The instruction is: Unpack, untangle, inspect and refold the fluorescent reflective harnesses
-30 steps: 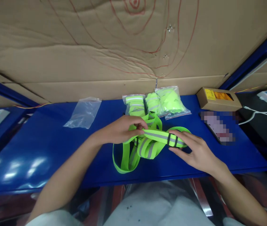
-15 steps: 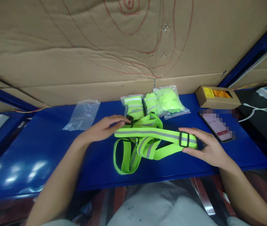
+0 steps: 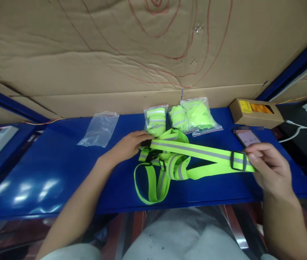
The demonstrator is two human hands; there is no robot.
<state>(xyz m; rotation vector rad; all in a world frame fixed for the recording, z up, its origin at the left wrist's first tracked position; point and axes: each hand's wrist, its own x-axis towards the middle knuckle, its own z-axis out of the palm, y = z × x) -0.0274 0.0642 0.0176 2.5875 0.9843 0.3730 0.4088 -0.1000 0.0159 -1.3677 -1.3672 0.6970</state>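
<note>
A fluorescent yellow-green reflective strap [image 3: 193, 148] with a grey stripe stretches between my two hands. My right hand [image 3: 273, 169] is closed, pinching the strap's looped right end just beyond a black slide buckle [image 3: 238, 161]. At the strap's left end, by a black fitting, the fingers of my left hand [image 3: 128, 146] are closed on it; the exact grip is partly hidden. Below and behind the stretched length, the rest of the webbing lies in a loose heap, with one loop [image 3: 153, 187] hanging toward the table's front edge.
Behind the heap lie clear bags of similar webbing [image 3: 156, 121], [image 3: 199, 113]. A flat clear plastic bag [image 3: 99, 129] lies to the left. On the right are a phone [image 3: 246, 138], a cardboard box [image 3: 256, 113] and white cables [image 3: 296, 131]. Cardboard [image 3: 115, 72] walls the back of the blue table [image 3: 69, 173].
My right hand has moved right, and its fingers have closed on the strap's end. The strap is drawn out longer and straighter. My left hand stays at the other end.
</note>
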